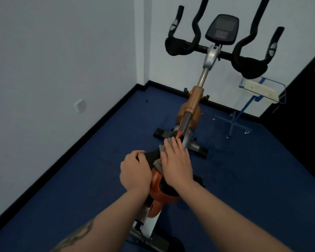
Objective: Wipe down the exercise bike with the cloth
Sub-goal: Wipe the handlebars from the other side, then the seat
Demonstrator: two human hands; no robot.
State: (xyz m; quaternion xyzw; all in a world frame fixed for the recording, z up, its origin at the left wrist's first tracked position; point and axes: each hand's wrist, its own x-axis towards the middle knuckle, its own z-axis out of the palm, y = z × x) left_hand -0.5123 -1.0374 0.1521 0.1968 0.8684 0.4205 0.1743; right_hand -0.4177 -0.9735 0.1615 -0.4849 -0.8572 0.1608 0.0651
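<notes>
Curled over the left edge of the black saddle (151, 157), the left hand (135, 170) grips it, fingers wrapped onto the top and the thumb side facing the camera. Just to its right, the right hand (176, 160) lies flat with fingers straight and together, pressing a grey cloth (162, 149) onto the nose of the saddle; folds of the cloth show at the fingertips and under the palm's left edge. Both bare forearms reach in from the bottom of the view, the left one bearing a dark tattoo.

Below the hands, the exercise bike (195, 100) shows its orange rear housing and silver frame, then runs away from the camera up an orange and silver post to black handlebars (244, 50) and a dark console (222, 30). It stands on a blue floor (80, 179) in a corner of pale walls, with a white wall socket (79, 105) low on the left wall. To the bike's right, near the wall, stands a clear tray (262, 88) on a blue stand.
</notes>
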